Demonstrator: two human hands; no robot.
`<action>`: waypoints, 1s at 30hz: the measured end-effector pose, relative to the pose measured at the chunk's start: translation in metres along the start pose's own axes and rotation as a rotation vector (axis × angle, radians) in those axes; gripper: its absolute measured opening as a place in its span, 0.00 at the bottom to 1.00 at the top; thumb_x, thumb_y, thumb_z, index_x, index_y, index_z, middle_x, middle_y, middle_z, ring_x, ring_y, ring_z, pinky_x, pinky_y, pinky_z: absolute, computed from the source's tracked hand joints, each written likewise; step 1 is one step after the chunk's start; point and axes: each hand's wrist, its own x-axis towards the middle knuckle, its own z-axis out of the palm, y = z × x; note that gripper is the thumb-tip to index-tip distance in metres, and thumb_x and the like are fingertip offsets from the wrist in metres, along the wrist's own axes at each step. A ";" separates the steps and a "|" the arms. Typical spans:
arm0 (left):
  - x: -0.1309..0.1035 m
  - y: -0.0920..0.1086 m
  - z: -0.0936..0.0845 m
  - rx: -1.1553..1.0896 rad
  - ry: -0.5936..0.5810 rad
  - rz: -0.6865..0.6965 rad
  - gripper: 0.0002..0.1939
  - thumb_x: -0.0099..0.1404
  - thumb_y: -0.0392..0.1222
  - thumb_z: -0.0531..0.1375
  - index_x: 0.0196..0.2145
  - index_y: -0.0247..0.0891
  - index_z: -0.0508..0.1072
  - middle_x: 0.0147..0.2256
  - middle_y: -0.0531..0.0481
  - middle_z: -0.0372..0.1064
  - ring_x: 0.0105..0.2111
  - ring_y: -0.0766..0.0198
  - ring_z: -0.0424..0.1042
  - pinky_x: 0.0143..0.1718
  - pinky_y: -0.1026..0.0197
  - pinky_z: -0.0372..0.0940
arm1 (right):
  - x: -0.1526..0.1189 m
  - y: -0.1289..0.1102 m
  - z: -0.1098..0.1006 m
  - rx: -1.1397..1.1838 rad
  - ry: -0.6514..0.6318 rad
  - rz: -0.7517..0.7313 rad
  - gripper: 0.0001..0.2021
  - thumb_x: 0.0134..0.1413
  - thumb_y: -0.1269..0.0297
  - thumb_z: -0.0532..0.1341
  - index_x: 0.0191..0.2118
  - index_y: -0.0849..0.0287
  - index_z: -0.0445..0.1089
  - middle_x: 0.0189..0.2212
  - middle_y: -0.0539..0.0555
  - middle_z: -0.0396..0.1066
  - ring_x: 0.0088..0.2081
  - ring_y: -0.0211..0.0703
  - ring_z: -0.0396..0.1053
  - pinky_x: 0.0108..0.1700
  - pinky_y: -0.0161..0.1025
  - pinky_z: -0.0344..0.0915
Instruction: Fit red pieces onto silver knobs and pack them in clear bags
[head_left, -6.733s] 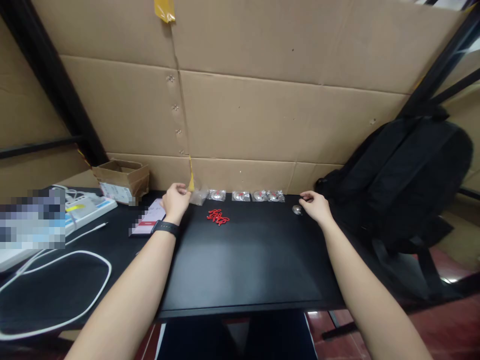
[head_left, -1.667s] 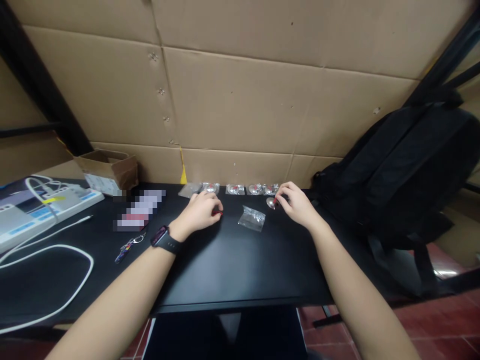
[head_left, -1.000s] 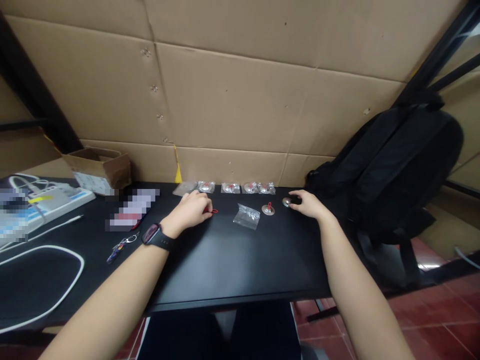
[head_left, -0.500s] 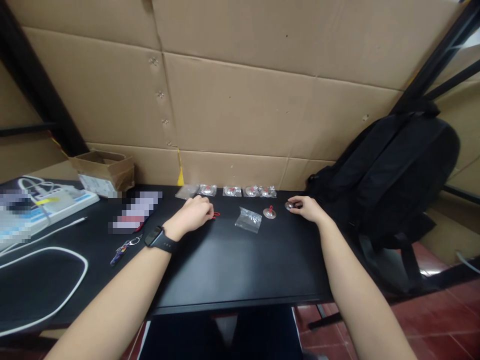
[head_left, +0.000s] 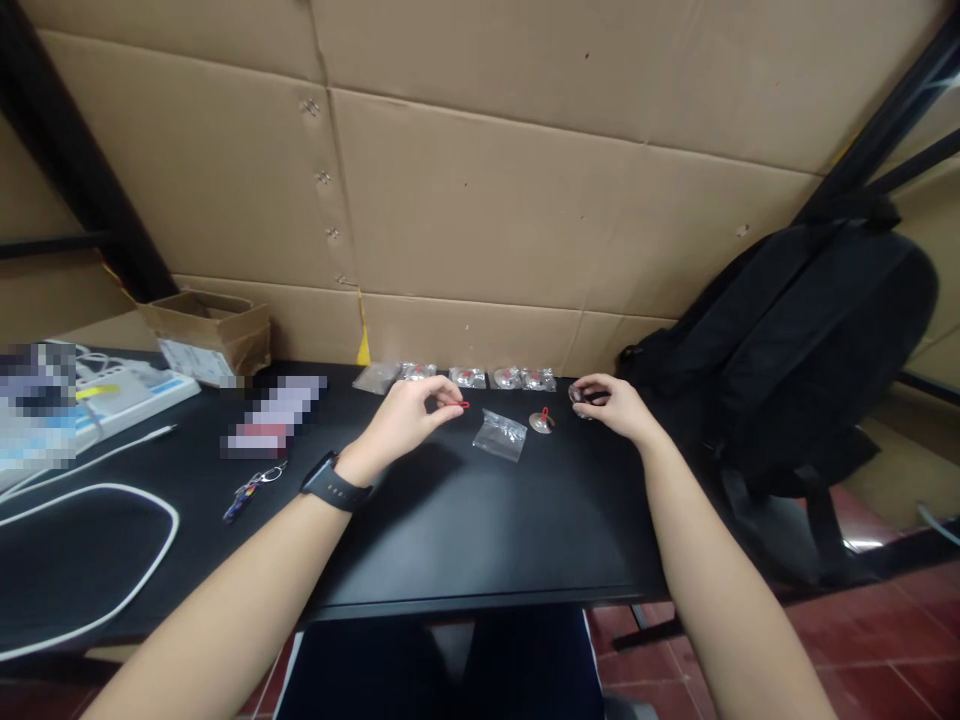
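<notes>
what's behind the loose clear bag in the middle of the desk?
Behind the clear bag, a row of small sealed packets lies along the cardboard wall; each shows something silver and red. Their contents are too small to identify. The left hand covers nothing in that row.
</notes>
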 end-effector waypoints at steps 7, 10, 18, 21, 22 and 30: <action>-0.003 0.023 0.012 0.098 0.056 0.089 0.08 0.69 0.46 0.62 0.39 0.46 0.81 0.40 0.54 0.81 0.38 0.61 0.77 0.45 0.57 0.60 | -0.021 -0.102 0.073 0.700 -0.106 -0.166 0.26 0.44 0.65 0.74 0.51 0.53 0.70 0.52 0.57 0.72 0.54 0.50 0.71 0.51 0.44 0.73; -0.005 0.029 0.017 0.131 0.073 0.129 0.08 0.70 0.46 0.61 0.38 0.46 0.81 0.39 0.54 0.81 0.39 0.60 0.77 0.46 0.55 0.56 | -0.034 -0.129 0.090 0.854 -0.181 -0.168 0.27 0.43 0.67 0.75 0.51 0.51 0.70 0.53 0.56 0.71 0.54 0.49 0.71 0.53 0.45 0.73; -0.010 0.032 0.028 0.202 0.234 0.206 0.06 0.70 0.45 0.62 0.38 0.45 0.81 0.39 0.53 0.81 0.38 0.62 0.77 0.43 0.53 0.52 | -0.042 -0.139 0.097 0.935 -0.186 -0.146 0.26 0.40 0.66 0.77 0.48 0.51 0.72 0.52 0.56 0.72 0.52 0.50 0.73 0.55 0.49 0.73; -0.011 0.032 0.030 0.252 0.259 0.237 0.08 0.71 0.44 0.61 0.36 0.44 0.80 0.39 0.53 0.81 0.38 0.62 0.76 0.43 0.52 0.51 | -0.042 -0.138 0.100 0.924 -0.163 -0.159 0.26 0.39 0.67 0.77 0.47 0.51 0.72 0.52 0.56 0.73 0.52 0.50 0.73 0.54 0.48 0.73; -0.011 0.032 0.030 0.269 0.262 0.248 0.09 0.71 0.44 0.60 0.36 0.44 0.80 0.38 0.53 0.81 0.37 0.62 0.76 0.43 0.52 0.50 | -0.043 -0.138 0.101 0.919 -0.153 -0.163 0.26 0.39 0.67 0.77 0.47 0.52 0.72 0.52 0.56 0.73 0.52 0.49 0.73 0.54 0.47 0.73; -0.013 0.032 0.032 0.363 0.234 0.279 0.09 0.73 0.39 0.57 0.37 0.40 0.76 0.36 0.52 0.79 0.37 0.62 0.74 0.41 0.52 0.49 | -0.044 -0.135 0.108 0.768 -0.030 -0.233 0.20 0.38 0.66 0.78 0.41 0.55 0.75 0.49 0.57 0.76 0.51 0.50 0.75 0.51 0.46 0.74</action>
